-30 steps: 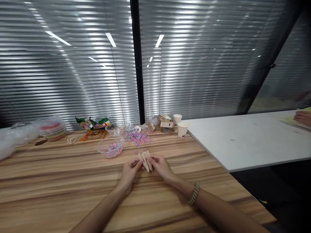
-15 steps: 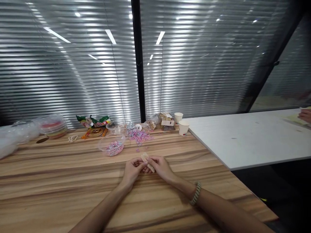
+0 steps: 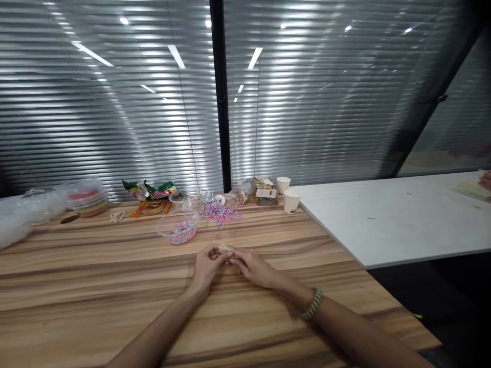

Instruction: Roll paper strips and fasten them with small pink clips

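Observation:
Low over the wooden table [image 3: 115,306], my left hand [image 3: 207,267] and my right hand [image 3: 255,267] meet at the fingertips. Between them is a small pale beige strip [image 3: 223,248], and only its upper end shows. My left thumb and fingers pinch it, while my right fingers close against it from the other side. Its lower part is hidden by the fingers; its material is too small to make out. Just beyond the hands lie a clear plastic bowl [image 3: 161,231] of small pink, purple and blue pieces [image 3: 183,233] and a loose pile of similar pieces [image 3: 222,213].
Along the back stand two paper cups [image 3: 292,202], a small box [image 3: 265,191], a green snack packet [image 3: 164,189], stacked round tubs [image 3: 87,199] and clear plastic bags [image 3: 42,209]. A white table [image 3: 402,220] adjoins at the right, where another person's hand [image 3: 485,180] shows.
The pale strip, earlier seen lengthwise between my hands, now shows only a short end. My right fingers have shifted over its lower part. The view has moved slightly.

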`<state>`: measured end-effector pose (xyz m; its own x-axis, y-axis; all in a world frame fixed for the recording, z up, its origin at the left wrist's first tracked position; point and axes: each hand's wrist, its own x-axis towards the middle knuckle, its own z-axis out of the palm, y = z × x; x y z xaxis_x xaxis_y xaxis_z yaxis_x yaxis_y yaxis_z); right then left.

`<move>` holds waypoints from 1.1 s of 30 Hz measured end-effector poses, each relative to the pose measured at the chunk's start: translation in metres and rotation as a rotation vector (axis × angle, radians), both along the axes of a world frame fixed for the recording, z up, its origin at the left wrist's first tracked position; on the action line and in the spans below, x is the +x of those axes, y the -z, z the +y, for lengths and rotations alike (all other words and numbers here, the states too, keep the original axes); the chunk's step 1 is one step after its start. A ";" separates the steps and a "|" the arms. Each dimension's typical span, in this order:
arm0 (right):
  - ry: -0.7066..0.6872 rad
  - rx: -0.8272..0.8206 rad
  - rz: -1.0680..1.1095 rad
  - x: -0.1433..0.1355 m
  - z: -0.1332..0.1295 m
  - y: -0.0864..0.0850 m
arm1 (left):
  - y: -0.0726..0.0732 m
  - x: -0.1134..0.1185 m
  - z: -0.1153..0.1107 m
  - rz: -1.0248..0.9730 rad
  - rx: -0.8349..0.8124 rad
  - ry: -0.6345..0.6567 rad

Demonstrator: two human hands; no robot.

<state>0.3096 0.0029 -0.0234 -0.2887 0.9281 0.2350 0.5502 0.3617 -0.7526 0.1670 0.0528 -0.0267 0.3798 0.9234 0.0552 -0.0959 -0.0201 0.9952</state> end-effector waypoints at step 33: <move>0.211 -0.418 0.803 0.010 0.011 -0.012 | -0.006 -0.003 0.000 -0.020 -0.068 0.097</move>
<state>0.3198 0.0140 -0.0114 0.0000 0.9972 -0.0744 -0.1691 -0.0733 -0.9829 0.1642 0.0531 -0.0211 0.4672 0.8841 0.0017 -0.1138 0.0582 0.9918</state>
